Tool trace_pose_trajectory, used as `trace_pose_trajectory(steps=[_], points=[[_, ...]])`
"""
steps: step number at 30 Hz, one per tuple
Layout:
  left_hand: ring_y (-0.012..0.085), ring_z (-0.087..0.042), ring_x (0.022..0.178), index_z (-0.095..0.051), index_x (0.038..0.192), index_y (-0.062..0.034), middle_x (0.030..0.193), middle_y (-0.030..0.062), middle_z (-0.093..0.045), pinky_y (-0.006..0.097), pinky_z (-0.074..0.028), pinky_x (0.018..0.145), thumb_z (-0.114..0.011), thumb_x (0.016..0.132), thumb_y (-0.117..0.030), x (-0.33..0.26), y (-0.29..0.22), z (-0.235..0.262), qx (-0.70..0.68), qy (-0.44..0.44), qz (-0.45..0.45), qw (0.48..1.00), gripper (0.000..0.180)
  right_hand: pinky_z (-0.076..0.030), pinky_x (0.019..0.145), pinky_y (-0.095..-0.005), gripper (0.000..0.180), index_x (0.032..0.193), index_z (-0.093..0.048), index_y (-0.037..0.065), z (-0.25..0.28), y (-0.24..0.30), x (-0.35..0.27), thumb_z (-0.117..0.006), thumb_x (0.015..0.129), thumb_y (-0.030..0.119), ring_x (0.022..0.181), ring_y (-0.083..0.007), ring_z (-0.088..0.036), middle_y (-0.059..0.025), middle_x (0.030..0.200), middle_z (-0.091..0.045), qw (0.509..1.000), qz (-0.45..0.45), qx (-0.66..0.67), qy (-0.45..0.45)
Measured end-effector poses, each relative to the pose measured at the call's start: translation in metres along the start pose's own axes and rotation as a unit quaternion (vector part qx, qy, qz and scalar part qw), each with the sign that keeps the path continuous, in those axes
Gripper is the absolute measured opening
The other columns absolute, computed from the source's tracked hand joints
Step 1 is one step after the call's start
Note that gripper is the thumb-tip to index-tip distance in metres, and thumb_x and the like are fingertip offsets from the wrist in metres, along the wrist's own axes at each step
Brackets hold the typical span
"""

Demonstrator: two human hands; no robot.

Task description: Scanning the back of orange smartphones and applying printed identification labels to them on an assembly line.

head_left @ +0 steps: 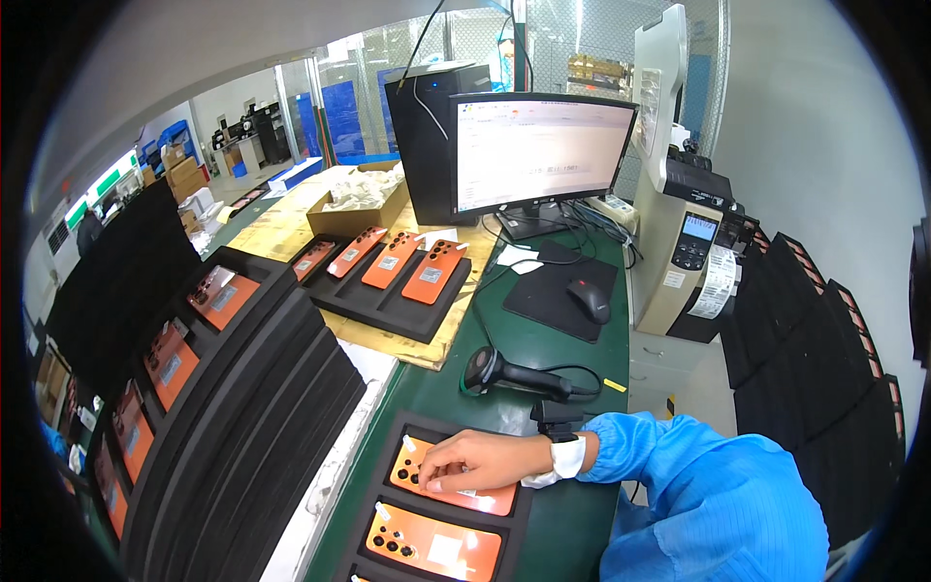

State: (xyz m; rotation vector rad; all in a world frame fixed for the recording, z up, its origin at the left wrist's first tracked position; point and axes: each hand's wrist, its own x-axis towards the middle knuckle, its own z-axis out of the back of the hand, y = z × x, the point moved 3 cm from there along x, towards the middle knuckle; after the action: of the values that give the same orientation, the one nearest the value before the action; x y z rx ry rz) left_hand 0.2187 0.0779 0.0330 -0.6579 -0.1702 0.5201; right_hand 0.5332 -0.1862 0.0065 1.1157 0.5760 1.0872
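Note:
My right hand (480, 461), in a blue sleeve with a white band and a black device at the wrist, reaches in from the right. Its fingers are bent and drawn together over an orange phone (499, 499), touching it beside the round camera lenses; what they pinch, if anything, is hidden. That phone lies in a slot of a black foam tray (519, 543) on the green table. In the slot just nearer lies another orange phone (407, 527) with a white label and a small white tab. My left hand is out of view.
A barcode scanner (514, 373) lies beyond the tray, below a mouse (588, 301) and monitor (543, 150). Stacked black foam trays (262, 427) rise at left. Another phone tray (388, 315) sits farther back. A label printer (679, 252) stands at right.

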Motion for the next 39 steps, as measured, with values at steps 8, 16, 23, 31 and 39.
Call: trace_pose_trajectory(steps=[8, 16, 23, 31, 39], points=[[0.0491, -0.051, 0.137, -0.066, 0.143, -0.0055, 0.146, 0.0264, -0.060, 0.058, -0.039, 0.115, -0.055, 0.111, -0.044, -0.005, 0.008, -0.001, 0.041, 0.018, 0.035, 0.998, 0.051, -0.055, 0.082, -0.0340, 0.031, 0.116, -0.070, -0.001, 0.000, 0.001, 0.000, -0.061, 0.111, 0.028, 0.091, -0.0174, -0.068, -0.0088, 0.105, -0.074, 1.000, 0.006, 0.004, 0.000], [0.0434, -0.057, 0.126, -0.065, 0.142, -0.0044, 0.137, 0.0232, -0.061, 0.055, -0.045, 0.106, -0.054, 0.112, -0.041, -0.008, 0.004, -0.002, 0.037, 0.002, -0.011, 0.999, 0.049, -0.056, 0.085, -0.0332, 0.032, 0.120, -0.070, -0.001, -0.001, 0.004, -0.002, -0.062, 0.111, 0.028, 0.094, -0.0181, -0.069, -0.0091, 0.109, -0.074, 1.000, -0.007, 0.010, -0.001], [0.0450, -0.060, 0.122, -0.067, 0.139, -0.0037, 0.130, 0.0241, -0.065, 0.055, -0.046, 0.106, -0.056, 0.111, -0.032, -0.001, -0.002, 0.004, 0.052, 0.008, 0.013, 0.999, 0.042, -0.055, 0.087, -0.0374, 0.049, 0.148, -0.057, 0.004, 0.007, 0.076, -0.031, -0.066, 0.106, 0.027, 0.108, -0.0229, -0.068, -0.0160, 0.135, -0.066, 0.961, 0.218, 0.166, -0.036], [0.0477, -0.058, 0.124, -0.063, 0.142, -0.0026, 0.137, 0.0265, -0.062, 0.054, -0.047, 0.108, -0.054, 0.112, -0.031, -0.011, 0.036, -0.001, 0.086, 0.012, -0.122, 0.989, 0.042, -0.051, 0.056, -0.0414, 0.034, 0.130, -0.063, 0.022, 0.012, 0.196, -0.053, -0.056, 0.112, 0.049, 0.072, -0.0304, -0.070, -0.0261, 0.107, -0.074, 0.797, 0.470, 0.371, -0.081], [0.0458, -0.064, 0.116, -0.068, 0.134, 0.0001, 0.127, 0.0247, -0.068, 0.051, -0.049, 0.103, -0.058, 0.111, -0.028, -0.004, -0.002, -0.003, 0.058, -0.006, -0.024, 0.998, 0.038, -0.046, 0.049, -0.0377, 0.028, 0.122, -0.064, 0.024, 0.022, 0.218, -0.081, -0.053, 0.113, 0.048, 0.059, -0.0289, -0.066, -0.0224, 0.100, -0.074, 0.814, 0.462, 0.346, -0.068]])
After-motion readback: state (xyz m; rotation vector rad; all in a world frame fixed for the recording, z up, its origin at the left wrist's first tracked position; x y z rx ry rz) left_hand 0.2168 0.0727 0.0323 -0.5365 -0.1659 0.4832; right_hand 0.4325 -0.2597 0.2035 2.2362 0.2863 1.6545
